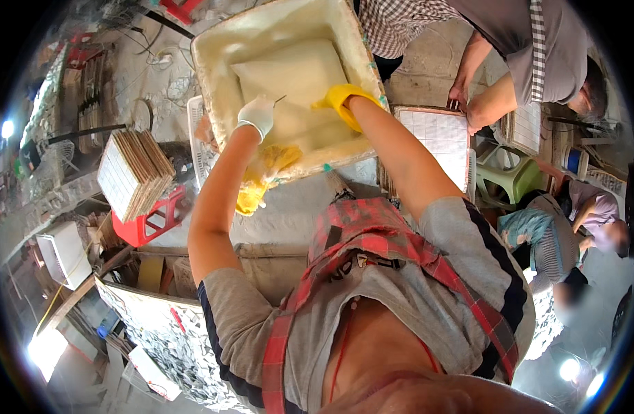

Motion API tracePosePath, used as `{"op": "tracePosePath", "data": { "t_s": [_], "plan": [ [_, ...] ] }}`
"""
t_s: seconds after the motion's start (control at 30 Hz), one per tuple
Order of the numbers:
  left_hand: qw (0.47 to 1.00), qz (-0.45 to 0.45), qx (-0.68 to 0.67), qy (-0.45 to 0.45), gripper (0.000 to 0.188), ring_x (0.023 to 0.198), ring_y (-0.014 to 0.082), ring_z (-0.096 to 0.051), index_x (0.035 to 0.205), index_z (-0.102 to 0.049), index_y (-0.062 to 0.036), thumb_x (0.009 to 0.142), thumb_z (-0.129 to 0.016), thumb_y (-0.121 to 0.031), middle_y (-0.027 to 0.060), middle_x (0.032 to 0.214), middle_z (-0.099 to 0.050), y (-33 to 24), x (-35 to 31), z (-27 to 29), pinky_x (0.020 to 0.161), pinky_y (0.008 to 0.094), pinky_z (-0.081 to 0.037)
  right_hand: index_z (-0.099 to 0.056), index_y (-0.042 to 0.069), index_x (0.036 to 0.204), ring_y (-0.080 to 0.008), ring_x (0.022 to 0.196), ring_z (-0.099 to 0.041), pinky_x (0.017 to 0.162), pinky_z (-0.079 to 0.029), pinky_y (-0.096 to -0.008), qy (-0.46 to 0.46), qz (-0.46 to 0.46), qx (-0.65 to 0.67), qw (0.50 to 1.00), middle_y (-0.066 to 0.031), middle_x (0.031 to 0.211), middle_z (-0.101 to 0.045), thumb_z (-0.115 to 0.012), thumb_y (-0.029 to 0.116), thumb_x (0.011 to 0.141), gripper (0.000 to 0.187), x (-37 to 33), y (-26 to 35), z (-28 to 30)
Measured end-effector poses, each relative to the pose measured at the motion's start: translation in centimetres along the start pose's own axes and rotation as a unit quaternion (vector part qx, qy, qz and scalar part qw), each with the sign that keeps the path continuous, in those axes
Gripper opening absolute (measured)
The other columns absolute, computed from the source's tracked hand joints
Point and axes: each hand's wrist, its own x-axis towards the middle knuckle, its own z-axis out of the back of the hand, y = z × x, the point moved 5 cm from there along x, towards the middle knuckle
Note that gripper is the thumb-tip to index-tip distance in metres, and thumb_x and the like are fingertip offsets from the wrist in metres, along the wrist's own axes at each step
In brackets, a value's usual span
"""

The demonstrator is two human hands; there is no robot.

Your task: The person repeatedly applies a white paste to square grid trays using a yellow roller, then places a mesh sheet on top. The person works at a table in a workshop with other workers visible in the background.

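My left hand (257,114), in a white glove, is closed over the left part of a large cream-coloured tub (208,62). A thin dark pointed tool (281,99) sticks out from its fingers; the rest is hidden in the grip. Pale, milky liquid (289,72) lies in the tub. My right hand (341,102) wears a yellow rubber glove and reaches over the tub's right part. Its fingertips point left at the pale surface; whether they are bent or dipped cannot be made out. Crumpled yellow plastic or rubber (269,165) hangs over the near rim beside my left forearm.
Right of the tub, a co-worker's hands (462,103) touch a white gridded panel (434,138). A green stool (503,172) stands beyond it. At left, stacked boards (134,172) rest on a red stool (151,219). Another person (551,234) sits at the far right.
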Motion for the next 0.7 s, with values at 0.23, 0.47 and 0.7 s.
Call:
{"op": "tracePosePath", "data": {
  "t_s": [0.23,0.47,0.7],
  "plan": [
    [0.923,0.113,-0.242,-0.276,0.021,0.103,0.0334,-0.067,0.112,-0.070,-0.0039,0.099,-0.055,-0.013,0.0164,0.105,-0.070,1.9,-9.3,11.5,0.085,0.0419,-0.054,-0.051,0.004,0.148,-0.0311,0.127,-0.056,0.106,-0.043,-0.0457,-0.120,0.166,0.275,0.939,-0.0177,0.145,-0.057,-0.074,0.058,0.085,0.086,-7.5,4.0,1.5],
    [0.841,0.142,-0.356,-0.381,0.032,0.100,0.0297,-0.067,0.129,-0.067,-0.0042,0.097,-0.062,-0.005,0.0155,0.110,-0.069,0.0,-19.2,13.1,0.091,0.0366,-0.052,-0.060,0.001,0.136,-0.0287,0.124,-0.057,0.107,-0.042,-0.0402,-0.064,0.242,0.209,0.945,-0.0160,0.136,-0.063,-0.067,0.049,0.094,0.064,3.4,3.9,-1.6],
    [0.796,0.262,-0.392,-0.380,0.038,0.107,0.0258,-0.067,0.135,-0.063,0.0000,0.098,-0.058,-0.001,0.0167,0.119,-0.068,-0.3,-27.4,9.5,0.094,0.0341,-0.052,-0.069,0.002,0.120,-0.0307,0.110,-0.067,0.093,-0.050,-0.0446,-0.269,0.380,0.108,0.879,-0.0160,0.119,-0.072,-0.062,0.043,0.098,0.047,-8.8,11.9,0.7]
  ]
}}
